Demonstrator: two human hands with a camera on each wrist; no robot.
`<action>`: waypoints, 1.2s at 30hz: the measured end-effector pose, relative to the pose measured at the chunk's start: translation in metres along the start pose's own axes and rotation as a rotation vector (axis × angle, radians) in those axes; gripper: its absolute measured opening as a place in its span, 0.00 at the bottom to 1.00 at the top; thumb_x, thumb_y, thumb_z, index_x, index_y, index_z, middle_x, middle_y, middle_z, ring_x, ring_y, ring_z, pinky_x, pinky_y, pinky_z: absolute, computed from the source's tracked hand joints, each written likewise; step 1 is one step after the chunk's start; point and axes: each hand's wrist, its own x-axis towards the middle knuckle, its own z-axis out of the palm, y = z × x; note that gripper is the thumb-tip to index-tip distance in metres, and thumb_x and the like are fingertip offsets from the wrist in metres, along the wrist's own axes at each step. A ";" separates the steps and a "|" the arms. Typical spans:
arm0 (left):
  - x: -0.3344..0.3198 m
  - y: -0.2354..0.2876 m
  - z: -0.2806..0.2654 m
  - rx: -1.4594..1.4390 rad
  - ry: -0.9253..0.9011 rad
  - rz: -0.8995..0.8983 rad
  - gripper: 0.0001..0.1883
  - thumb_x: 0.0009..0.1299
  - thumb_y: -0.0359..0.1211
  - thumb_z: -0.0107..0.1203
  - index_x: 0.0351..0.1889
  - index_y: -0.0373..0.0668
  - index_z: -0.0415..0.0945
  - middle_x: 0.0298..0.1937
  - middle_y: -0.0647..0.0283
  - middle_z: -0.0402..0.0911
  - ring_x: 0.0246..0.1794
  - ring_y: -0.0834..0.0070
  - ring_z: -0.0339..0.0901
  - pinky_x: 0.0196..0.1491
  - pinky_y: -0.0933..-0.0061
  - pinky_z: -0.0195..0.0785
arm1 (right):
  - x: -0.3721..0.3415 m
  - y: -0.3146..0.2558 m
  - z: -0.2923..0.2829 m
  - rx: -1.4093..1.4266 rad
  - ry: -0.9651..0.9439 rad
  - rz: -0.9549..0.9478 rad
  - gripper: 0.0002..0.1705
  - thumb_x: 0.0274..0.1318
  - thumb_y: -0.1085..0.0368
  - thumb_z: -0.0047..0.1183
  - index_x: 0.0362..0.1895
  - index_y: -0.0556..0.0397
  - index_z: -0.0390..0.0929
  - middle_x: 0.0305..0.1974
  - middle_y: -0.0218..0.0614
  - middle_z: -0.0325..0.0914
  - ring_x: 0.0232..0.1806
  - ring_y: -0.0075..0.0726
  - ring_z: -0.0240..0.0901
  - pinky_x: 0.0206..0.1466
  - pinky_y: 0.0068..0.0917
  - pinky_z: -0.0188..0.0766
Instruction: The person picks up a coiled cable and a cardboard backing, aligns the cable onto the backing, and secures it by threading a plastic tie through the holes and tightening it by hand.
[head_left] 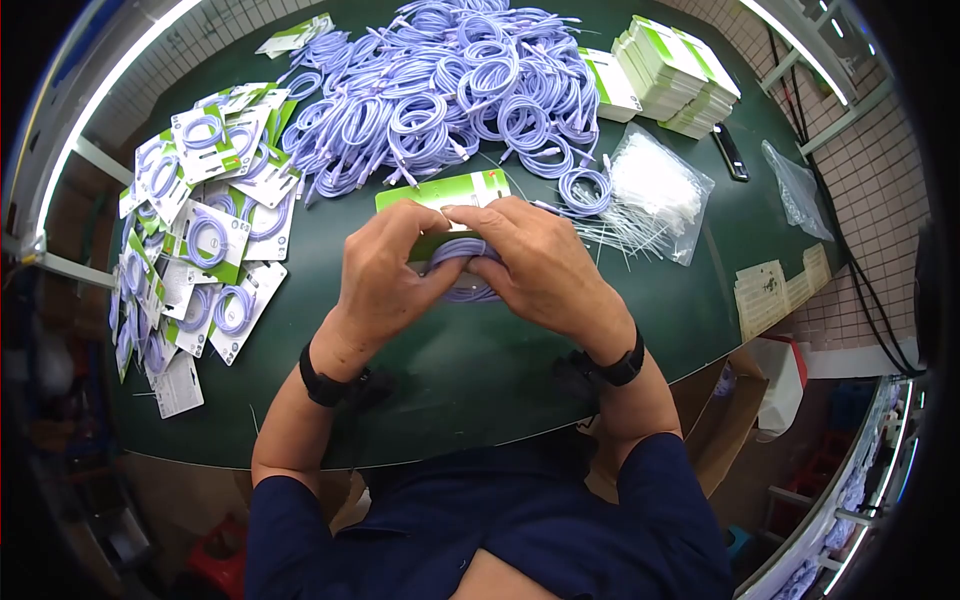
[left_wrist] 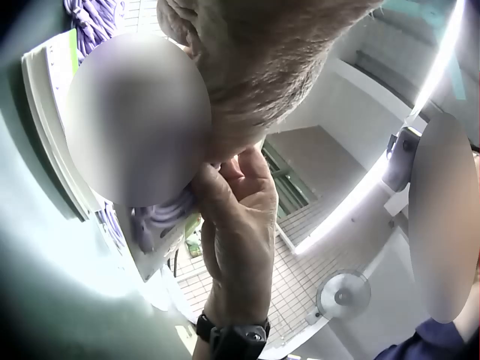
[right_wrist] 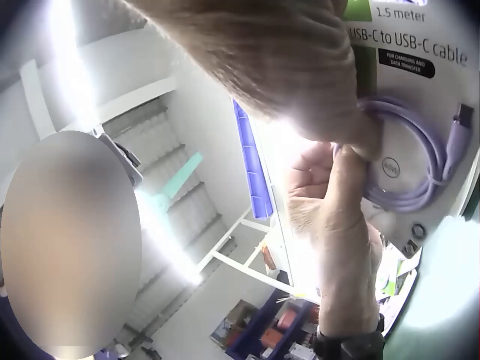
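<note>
Both hands meet over a green and white card (head_left: 430, 190) at the table's middle. A coiled lavender cable (head_left: 462, 250) lies against the card. My left hand (head_left: 385, 265) pinches the card and coil from the left, thumb on the coil. From the right, my right hand (head_left: 545, 265) pinches them, its thumb beside the other. The right wrist view shows the coil (right_wrist: 431, 150) on the printed card (right_wrist: 409, 75), with the left hand (right_wrist: 341, 225) at its edge. In the left wrist view the right hand (left_wrist: 244, 225) touches the coil (left_wrist: 165, 214).
Behind the hands lies a large heap of lavender cables (head_left: 430, 90). Carded cables (head_left: 207, 240) pile up at left. At right are stacked cards (head_left: 665, 75), a bag of white ties (head_left: 655, 190), a black knife (head_left: 731, 153), a clear bag (head_left: 795, 190) and worn paper (head_left: 762, 298).
</note>
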 end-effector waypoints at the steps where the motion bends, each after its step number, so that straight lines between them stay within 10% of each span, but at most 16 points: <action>1: 0.004 0.003 0.000 0.039 0.102 0.022 0.22 0.59 0.27 0.75 0.52 0.39 0.81 0.44 0.57 0.85 0.39 0.60 0.86 0.40 0.63 0.79 | -0.001 0.000 -0.001 0.041 0.041 0.059 0.33 0.51 0.72 0.72 0.64 0.52 0.78 0.50 0.43 0.84 0.49 0.51 0.83 0.53 0.40 0.79; 7: 0.011 0.021 -0.004 -0.225 0.234 -0.325 0.21 0.65 0.27 0.74 0.55 0.35 0.80 0.54 0.55 0.84 0.47 0.70 0.86 0.44 0.68 0.80 | -0.003 0.010 0.001 0.401 0.284 0.288 0.29 0.61 0.77 0.67 0.66 0.59 0.75 0.51 0.40 0.85 0.53 0.34 0.83 0.59 0.31 0.79; 10: 0.005 0.015 0.006 -0.907 0.232 -0.553 0.20 0.70 0.26 0.70 0.57 0.32 0.78 0.53 0.57 0.86 0.43 0.78 0.84 0.43 0.73 0.80 | -0.006 0.011 0.009 0.460 0.252 0.332 0.27 0.63 0.77 0.66 0.65 0.61 0.74 0.52 0.39 0.84 0.54 0.30 0.82 0.61 0.29 0.79; 18: -0.003 0.002 -0.012 -0.714 -0.074 -0.727 0.19 0.75 0.26 0.65 0.60 0.30 0.73 0.46 0.57 0.88 0.36 0.78 0.86 0.31 0.79 0.81 | -0.004 0.013 0.017 0.712 0.230 0.357 0.22 0.69 0.69 0.65 0.63 0.61 0.75 0.50 0.37 0.85 0.50 0.24 0.81 0.57 0.24 0.78; 26: -0.005 0.016 0.020 -0.977 0.209 -0.742 0.15 0.77 0.27 0.63 0.57 0.31 0.74 0.45 0.57 0.87 0.31 0.79 0.84 0.23 0.81 0.78 | -0.008 0.020 0.026 0.698 0.276 0.486 0.13 0.72 0.63 0.66 0.50 0.60 0.83 0.39 0.29 0.86 0.39 0.16 0.79 0.43 0.17 0.76; 36: -0.009 0.009 0.009 -0.729 0.096 -0.705 0.14 0.78 0.28 0.62 0.57 0.31 0.74 0.46 0.56 0.88 0.31 0.77 0.85 0.22 0.81 0.77 | -0.005 0.015 0.027 0.587 0.219 0.533 0.10 0.69 0.66 0.67 0.46 0.61 0.84 0.36 0.28 0.85 0.37 0.15 0.78 0.39 0.18 0.74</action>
